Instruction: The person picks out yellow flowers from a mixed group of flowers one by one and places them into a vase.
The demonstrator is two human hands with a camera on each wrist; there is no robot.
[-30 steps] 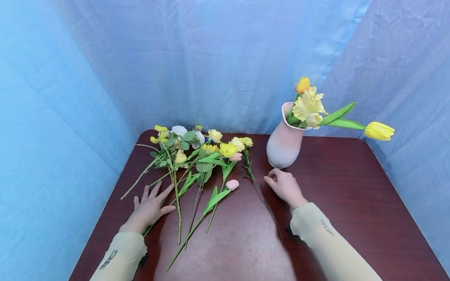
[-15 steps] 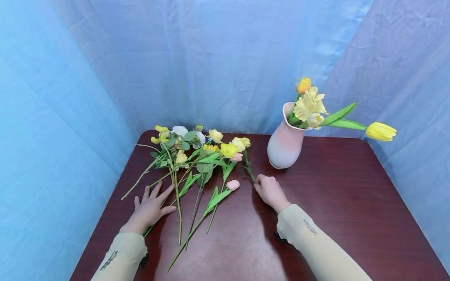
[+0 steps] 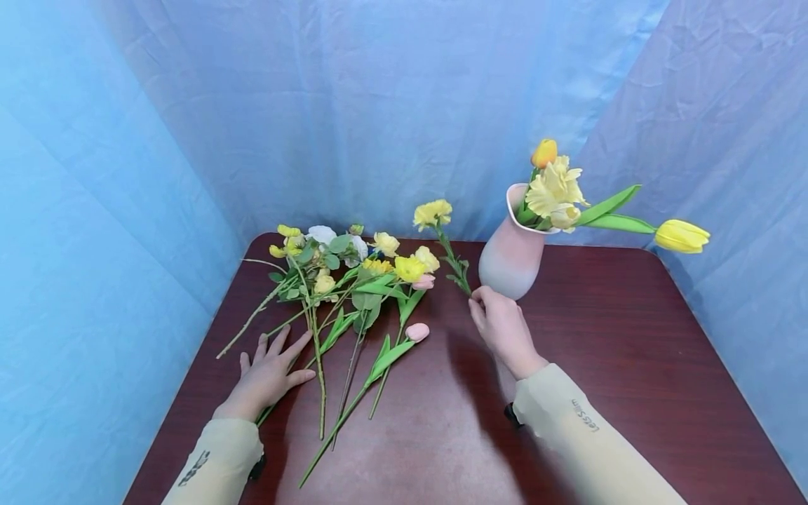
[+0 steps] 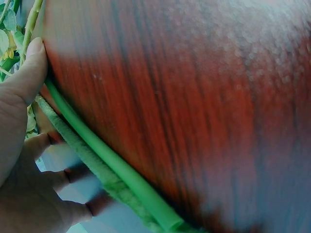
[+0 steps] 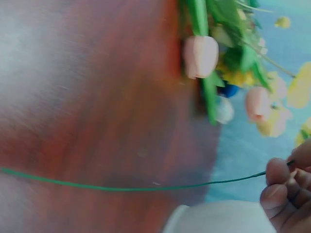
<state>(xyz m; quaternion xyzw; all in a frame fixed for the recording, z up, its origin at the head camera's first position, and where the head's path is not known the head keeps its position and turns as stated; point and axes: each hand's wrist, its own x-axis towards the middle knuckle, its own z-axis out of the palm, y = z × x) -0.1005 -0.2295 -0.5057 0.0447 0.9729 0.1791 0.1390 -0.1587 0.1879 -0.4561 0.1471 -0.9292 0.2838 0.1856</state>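
Observation:
My right hand (image 3: 505,333) pinches the stem of a pale yellow carnation (image 3: 433,213), its bloom raised above the table and tilted to the left. In the right wrist view the thin green stem (image 5: 121,189) runs from my fingertips across the picture. Just behind that hand stands a pink-and-white vase (image 3: 513,263) holding yellow tulips (image 3: 682,236) and a ruffled pale yellow flower (image 3: 555,188). My left hand (image 3: 268,379) rests with spread fingers on the table over some stems; in the left wrist view, green stems (image 4: 112,160) pass beneath it.
A loose pile of artificial flowers lies left of centre, with white blooms (image 3: 322,234), yellow blooms (image 3: 410,268) and pink tulips (image 3: 417,332). Their stems point toward the front of the dark red table (image 3: 606,351). Blue curtains (image 3: 379,112) close in the back and sides.
My right hand moved left to the carnation's stem, gripped it, then lifted it off the table and back to the right. My left hand has stayed in place.

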